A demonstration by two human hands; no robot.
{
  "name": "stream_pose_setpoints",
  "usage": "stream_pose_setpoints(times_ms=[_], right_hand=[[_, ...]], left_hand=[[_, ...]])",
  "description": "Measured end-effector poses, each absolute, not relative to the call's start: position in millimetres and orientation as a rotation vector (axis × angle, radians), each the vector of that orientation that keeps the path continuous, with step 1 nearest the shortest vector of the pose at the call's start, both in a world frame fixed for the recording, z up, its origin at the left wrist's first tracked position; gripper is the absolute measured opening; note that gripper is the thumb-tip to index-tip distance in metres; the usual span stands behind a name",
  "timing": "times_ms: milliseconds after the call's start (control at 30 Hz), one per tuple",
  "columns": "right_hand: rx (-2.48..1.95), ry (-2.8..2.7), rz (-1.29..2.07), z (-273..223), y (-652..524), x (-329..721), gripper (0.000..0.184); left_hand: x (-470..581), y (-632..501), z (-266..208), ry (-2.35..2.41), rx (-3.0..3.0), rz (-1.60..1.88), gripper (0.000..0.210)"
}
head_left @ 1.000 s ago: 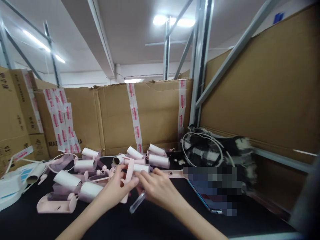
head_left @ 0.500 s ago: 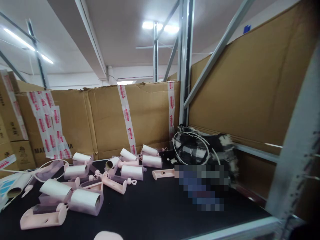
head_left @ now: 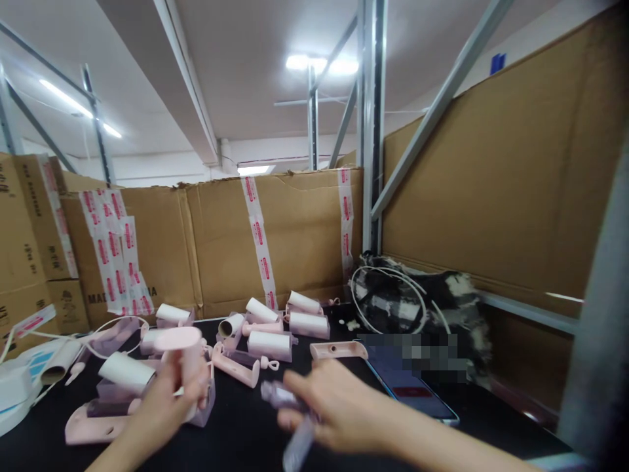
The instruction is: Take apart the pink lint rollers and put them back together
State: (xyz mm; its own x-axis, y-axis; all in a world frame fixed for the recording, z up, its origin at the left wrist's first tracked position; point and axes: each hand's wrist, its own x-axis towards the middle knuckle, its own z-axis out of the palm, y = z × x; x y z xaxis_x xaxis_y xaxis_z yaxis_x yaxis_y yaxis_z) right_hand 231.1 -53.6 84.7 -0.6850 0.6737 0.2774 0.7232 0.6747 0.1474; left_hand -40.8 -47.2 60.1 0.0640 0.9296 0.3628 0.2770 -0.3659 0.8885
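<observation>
My left hand (head_left: 167,396) grips a pale pink plastic holder (head_left: 179,341), lifted upright above several white paper rolls. My right hand (head_left: 339,403) is closed on a translucent lilac plastic piece (head_left: 299,442), blurred by motion, so its full shape cannot be made out. Beyond the right hand lies a pink holder frame (head_left: 339,350) on the black surface. Between the hands, further back, rests another pink frame (head_left: 236,367). A white roll (head_left: 126,372) in a lilac cover lies left of my left hand, with a pink frame (head_left: 91,429) in front of it.
A phone (head_left: 413,387) lies at the right, partly blurred out. Behind it is a dark, tattered bundle (head_left: 442,298) with a white cable (head_left: 356,295) looped over it. More rolls (head_left: 269,344) stand towards the cardboard wall (head_left: 221,242). A metal post (head_left: 599,282) rises at the right.
Both my hands have come into view from below, the left with the pink holder and the right with the lilac piece. The view has shifted slightly, so the scene sits further right.
</observation>
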Motion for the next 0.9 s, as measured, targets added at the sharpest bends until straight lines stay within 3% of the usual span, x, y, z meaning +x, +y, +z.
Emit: stream_pose_setpoints(times_ms=[100,167,233,367,533,700,900], right_hand=[[-1.269,-2.650,-0.362,99,0,231,0.033],[-1.315,-2.631,-0.273,104,36,226,0.040],[-1.301,-2.641,-0.226,106,69,212,0.042],[-1.263,-2.603,-0.069,113,113,169,0.044],[-1.155,-2.323,0.197,125,128,150,0.025],[-1.066,-2.080,0.534,124,114,196,0.036],[-1.188,-1.704,0.618,102,110,268,0.021]], left_hand=[[-13,-39,30,1.271,2.415,0.800,0.034],[10,-40,8,1.133,2.846,0.469,0.031],[29,-39,-7,1.021,3.213,0.391,0.034],[46,-23,-17,1.015,3.428,0.553,0.042],[48,19,-29,0.946,3.466,0.879,0.026],[43,33,-45,1.161,3.152,1.016,0.032],[28,48,-50,1.177,3.138,1.004,0.039]])
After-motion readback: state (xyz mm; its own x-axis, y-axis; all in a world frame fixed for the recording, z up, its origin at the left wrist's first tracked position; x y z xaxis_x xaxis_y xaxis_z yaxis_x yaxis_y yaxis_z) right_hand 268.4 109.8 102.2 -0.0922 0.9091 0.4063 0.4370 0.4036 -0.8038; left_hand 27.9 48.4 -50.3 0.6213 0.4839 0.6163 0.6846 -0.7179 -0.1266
